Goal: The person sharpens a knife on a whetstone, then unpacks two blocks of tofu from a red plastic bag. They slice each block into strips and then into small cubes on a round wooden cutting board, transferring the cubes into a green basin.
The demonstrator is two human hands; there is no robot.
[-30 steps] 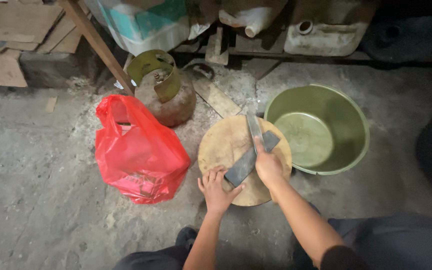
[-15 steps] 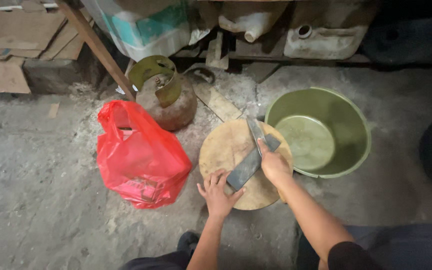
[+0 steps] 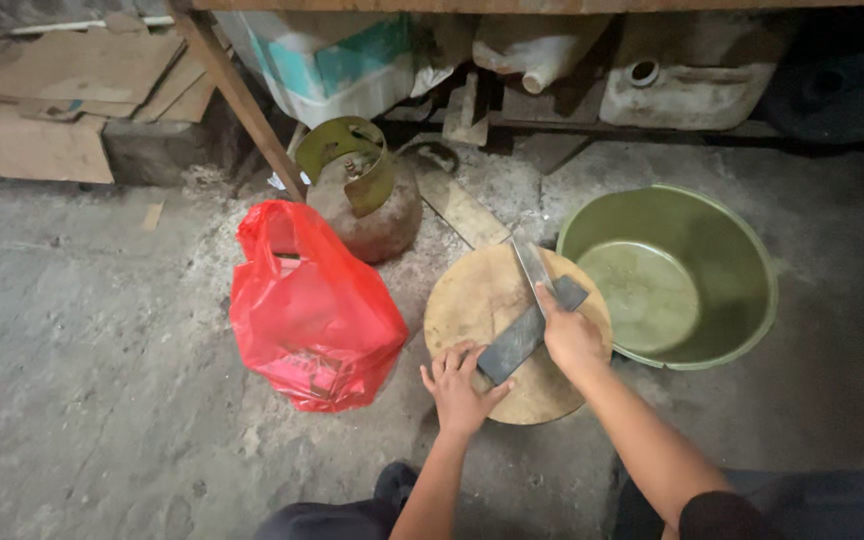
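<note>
Fingers (image 3: 449,362) of the left hand (image 3: 460,388) are spread apart and laid flat on the near left edge of a round wooden chopping board (image 3: 482,300), with the tips touching the low end of a dark cleaver (image 3: 530,330). Nothing is gripped by this hand; the board is only pressed down. The right hand (image 3: 572,340) is closed on the cleaver toward its upper end, where a narrower pale blade or steel (image 3: 530,262) is seen crossing above it; whether this second piece is also held cannot be told.

The cleaver is laid slantwise across the board, blade low to the left. It is judged to be stiff, rather heavy and sharp along one edge, so hold is best taken at the handle, with the flat left to the steadying hand. The board is judged thick, rigid and weighty, and is best taken by its rim with both hands.

The board is set directly on the concrete floor (image 3: 82,330). Just to its right, touching or nearly so, a green plastic basin (image 3: 742,260) is placed, light and slightly flexible by appearance. To the left, a red plastic bag (image 3: 312,310) is stood, soft and crumpled. Behind it, a rusty gas cylinder (image 3: 367,205) is stood beside a slanted wooden leg (image 3: 237,100).
</note>
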